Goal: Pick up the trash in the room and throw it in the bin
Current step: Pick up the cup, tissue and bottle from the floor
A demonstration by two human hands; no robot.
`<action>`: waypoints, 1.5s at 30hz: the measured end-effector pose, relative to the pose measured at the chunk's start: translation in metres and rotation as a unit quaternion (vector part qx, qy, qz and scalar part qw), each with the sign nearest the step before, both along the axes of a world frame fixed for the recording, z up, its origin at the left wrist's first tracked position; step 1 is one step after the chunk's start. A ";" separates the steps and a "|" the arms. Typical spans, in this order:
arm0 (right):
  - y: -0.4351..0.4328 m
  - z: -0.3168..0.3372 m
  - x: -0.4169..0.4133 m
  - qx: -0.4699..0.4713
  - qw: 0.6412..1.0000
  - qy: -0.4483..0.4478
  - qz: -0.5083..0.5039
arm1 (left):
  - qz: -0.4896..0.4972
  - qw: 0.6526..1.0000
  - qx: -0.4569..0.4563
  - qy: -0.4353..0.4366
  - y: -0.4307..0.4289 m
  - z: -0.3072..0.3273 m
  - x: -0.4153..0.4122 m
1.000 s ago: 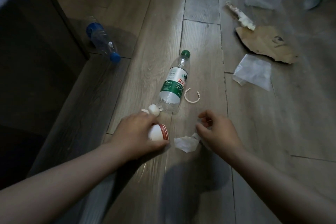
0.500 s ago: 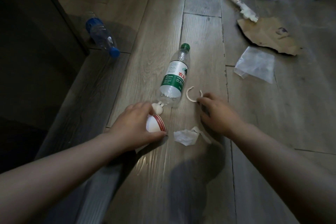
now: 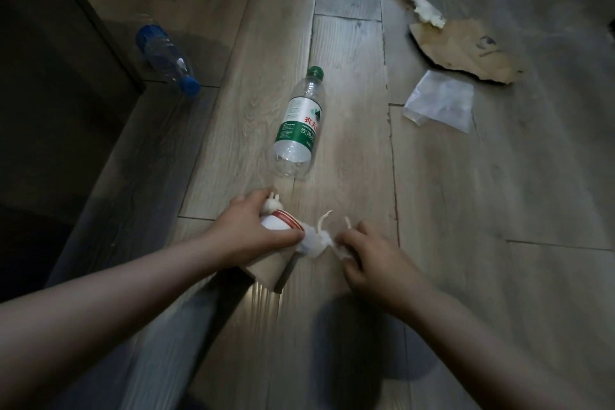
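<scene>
left hand: fingers closed around a white paper cup with a red rim band; small white scraps are pinched in the same grasp, and a brown cardboard piece sits beneath the cup.
right hand: fingers narrow, pinched on a crumpled white tissue and a thin white plastic ring, just beside the cup mouth.
tissue handling: judged very light, soft and compressible; grip the bulk of the wad, not a loose corner, which may tear.
ring handling: judged light, thin and springy; likely to slip from a loose pinch.
cup handling: judged light with thin walls that crush easily; hold around the body with moderate pressure.
green-cap bottle: lying on the floor just ahead of the left fingers; judged light, smooth and prone to rolling; grip mid-body at the label.
blue-cap bottle: well ahead and left of the left fingers.
clear plastic sheet: ahead and right of the right fingers; judged flimsy.
torn cardboard: farther ahead of the right fingers.
bin: not in view.
</scene>
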State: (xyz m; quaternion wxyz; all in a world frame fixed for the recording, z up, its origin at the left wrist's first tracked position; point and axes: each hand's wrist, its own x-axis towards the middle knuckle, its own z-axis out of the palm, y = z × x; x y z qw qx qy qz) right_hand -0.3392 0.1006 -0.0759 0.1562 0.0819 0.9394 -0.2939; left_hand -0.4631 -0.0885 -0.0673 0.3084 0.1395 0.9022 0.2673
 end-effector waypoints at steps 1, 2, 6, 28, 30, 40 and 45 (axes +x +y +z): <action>-0.003 0.002 0.001 -0.023 1.000 0.000 0.000 | 0.006 1.000 0.008 -0.010 0.000 0.002 0.000; -0.004 0.004 0.002 -0.044 0.999 0.005 -0.010 | 0.009 1.000 0.020 -0.017 0.000 0.004 0.002; 0.011 0.012 0.015 -0.044 0.995 0.042 -0.073 | -0.017 0.997 0.074 -0.020 -0.002 0.014 0.013; 0.031 0.049 0.091 -0.048 0.988 0.017 -0.143 | -0.172 0.977 -0.071 0.105 0.030 0.008 0.059; 0.031 0.050 0.091 -0.045 0.989 0.021 -0.142 | -0.166 0.979 -0.066 0.102 0.030 0.008 0.060; 0.028 0.049 0.086 -0.046 0.988 0.018 -0.145 | -0.098 0.991 -0.024 0.093 0.024 0.002 0.050; 0.021 0.045 0.072 -0.050 0.988 0.021 -0.145 | -0.010 0.994 0.023 0.103 0.000 0.015 0.035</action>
